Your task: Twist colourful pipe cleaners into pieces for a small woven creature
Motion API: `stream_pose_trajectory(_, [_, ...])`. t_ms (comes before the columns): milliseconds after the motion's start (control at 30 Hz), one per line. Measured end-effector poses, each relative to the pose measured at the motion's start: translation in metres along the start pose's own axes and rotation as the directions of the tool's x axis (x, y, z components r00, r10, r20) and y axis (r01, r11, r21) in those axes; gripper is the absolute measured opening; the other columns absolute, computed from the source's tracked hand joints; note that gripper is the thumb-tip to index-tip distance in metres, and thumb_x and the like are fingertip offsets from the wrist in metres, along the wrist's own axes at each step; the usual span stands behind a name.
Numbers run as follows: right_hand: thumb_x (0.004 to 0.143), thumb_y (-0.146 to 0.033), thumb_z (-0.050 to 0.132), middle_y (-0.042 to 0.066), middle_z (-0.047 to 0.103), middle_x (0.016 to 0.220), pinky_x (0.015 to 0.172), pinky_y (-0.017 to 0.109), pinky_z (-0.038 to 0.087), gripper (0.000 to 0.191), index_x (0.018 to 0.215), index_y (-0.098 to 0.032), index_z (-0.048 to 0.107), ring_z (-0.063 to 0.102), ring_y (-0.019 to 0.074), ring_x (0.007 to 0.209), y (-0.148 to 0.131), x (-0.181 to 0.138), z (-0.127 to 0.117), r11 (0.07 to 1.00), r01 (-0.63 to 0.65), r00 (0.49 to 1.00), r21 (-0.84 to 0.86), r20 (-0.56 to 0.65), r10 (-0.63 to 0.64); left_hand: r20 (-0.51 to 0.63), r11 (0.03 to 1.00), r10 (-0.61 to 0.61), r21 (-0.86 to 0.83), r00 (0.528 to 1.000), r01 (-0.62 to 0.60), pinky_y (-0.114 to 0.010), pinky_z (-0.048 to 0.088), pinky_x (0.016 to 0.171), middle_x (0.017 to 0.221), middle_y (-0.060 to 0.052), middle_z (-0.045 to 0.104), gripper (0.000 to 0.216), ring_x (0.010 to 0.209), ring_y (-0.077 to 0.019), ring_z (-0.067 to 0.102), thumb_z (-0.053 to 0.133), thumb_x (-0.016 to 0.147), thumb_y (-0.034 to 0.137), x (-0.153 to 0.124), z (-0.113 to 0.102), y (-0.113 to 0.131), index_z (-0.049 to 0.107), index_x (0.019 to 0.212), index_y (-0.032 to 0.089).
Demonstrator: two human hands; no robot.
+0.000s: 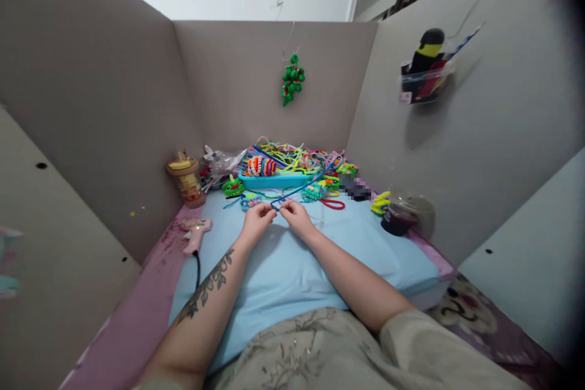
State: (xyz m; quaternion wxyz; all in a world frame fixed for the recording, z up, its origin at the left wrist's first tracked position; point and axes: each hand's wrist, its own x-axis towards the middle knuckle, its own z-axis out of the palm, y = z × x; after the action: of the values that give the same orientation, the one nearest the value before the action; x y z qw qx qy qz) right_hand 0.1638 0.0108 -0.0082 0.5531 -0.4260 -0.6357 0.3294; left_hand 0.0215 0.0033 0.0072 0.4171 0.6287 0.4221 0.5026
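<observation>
Both my hands meet over the middle of the pale blue cloth, closed in pinches. My left hand (259,218) and my right hand (295,217) grip one blue pipe cleaner (301,185), bent into a small loop between the fingertips. Its long free end slants up to the right, past the front of the bright blue tray (274,183). Just beyond my fingers lie a small teal crafted piece (250,200) and another teal piece (314,191). A red loop (333,203) rests to the right of them.
The tray is heaped with colourful strands (297,155) and a striped bundle (260,166). On the left are a pink glue gun (197,236) with a black cord and a lidded cup (187,180). A dark tub (398,218) stands right. Grey panels (274,85) enclose three sides.
</observation>
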Motion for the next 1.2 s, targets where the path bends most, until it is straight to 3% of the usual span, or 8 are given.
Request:
stream_pose_trajectory(200, [0.071, -0.027, 0.053, -0.001, 0.054, 0.06, 0.057, 0.024, 0.038, 0.013, 0.063, -0.016, 0.055, 0.048, 0.0125, 0.058, 0.0, -0.001, -0.001, 0.999, -0.011, 0.997, -0.036, 0.072, 0.013, -0.07, 0.988, 0.038, 0.149, 0.997, -0.027, -0.022, 0.04, 0.049, 0.054, -0.001, 0.058, 0.023, 0.054, -0.0139, 0.055, 0.061, 0.067, 0.037, 0.001, -0.003, -0.004, 0.057, 0.058, 0.017])
stream_pose_trajectory(300, [0.071, -0.026, 0.055, 0.001, 0.06, 0.071, 0.064, 0.026, 0.041, 0.012, 0.074, -0.016, 0.06, 0.053, 0.0137, 0.066, -0.001, -0.001, -0.003, 1.0, 0.018, 0.998, -0.015, 0.068, -0.017, -0.081, 0.994, -0.018, 0.108, 0.997, 0.027, -0.022, 0.038, 0.045, 0.052, -0.001, 0.056, 0.026, 0.049, -0.0129, 0.052, 0.061, 0.066, 0.039, 0.001, -0.004, -0.003, 0.054, 0.055, 0.017])
stream_pose_trajectory(467, [0.073, -0.026, 0.055, 0.003, 0.061, 0.079, 0.068, 0.026, 0.042, 0.014, 0.081, -0.017, 0.062, 0.055, 0.0143, 0.073, -0.004, -0.002, -0.005, 0.995, 0.094, 0.994, -0.025, 0.057, -0.093, -0.025, 0.992, -0.125, -0.026, 0.992, 0.124, -0.021, 0.038, 0.044, 0.057, -0.002, 0.057, 0.029, 0.051, -0.0121, 0.052, 0.061, 0.065, 0.042, 0.0, -0.005, 0.004, 0.052, 0.056, 0.015])
stream_pose_trajectory(667, [0.076, -0.028, 0.052, 0.001, 0.057, 0.073, 0.065, 0.025, 0.04, 0.013, 0.075, -0.016, 0.059, 0.051, 0.0135, 0.069, -0.003, -0.001, -0.008, 0.991, 0.126, 0.99, -0.047, 0.071, -0.123, 0.089, 0.982, -0.187, 0.028, 0.978, 0.185, -0.019, 0.034, 0.043, 0.053, -0.001, 0.054, 0.025, 0.048, -0.0097, 0.048, 0.059, 0.065, 0.036, -0.004, -0.003, 0.007, 0.052, 0.057, 0.014])
stream_pose_trajectory(833, [0.076, -0.033, 0.052, -0.002, 0.051, 0.063, 0.056, 0.023, 0.035, 0.017, 0.07, -0.017, 0.054, 0.045, 0.011, 0.059, -0.003, 0.0, -0.008, 0.998, 0.049, 0.99, 0.048, 0.131, -0.054, 0.193, 0.981, -0.193, 0.028, 0.962, 0.191, -0.019, 0.032, 0.042, 0.054, 0.0, 0.055, 0.024, 0.046, -0.0083, 0.045, 0.058, 0.066, 0.036, -0.004, -0.004, 0.006, 0.053, 0.059, 0.014])
stream_pose_trajectory(1200, [0.064, -0.038, 0.063, -0.006, 0.043, 0.047, 0.04, 0.021, 0.023, 0.024, 0.067, -0.015, 0.056, 0.032, 0.006, 0.04, 0.004, 0.002, -0.005, 0.936, -0.226, 0.971, 0.271, 0.146, 0.192, 0.193, 0.983, -0.11, 0.169, 0.975, 0.078, -0.02, 0.028, 0.044, 0.051, 0.002, 0.052, 0.024, 0.042, -0.0064, 0.038, 0.055, 0.066, 0.036, -0.003, -0.006, 0.013, 0.05, 0.058, 0.014])
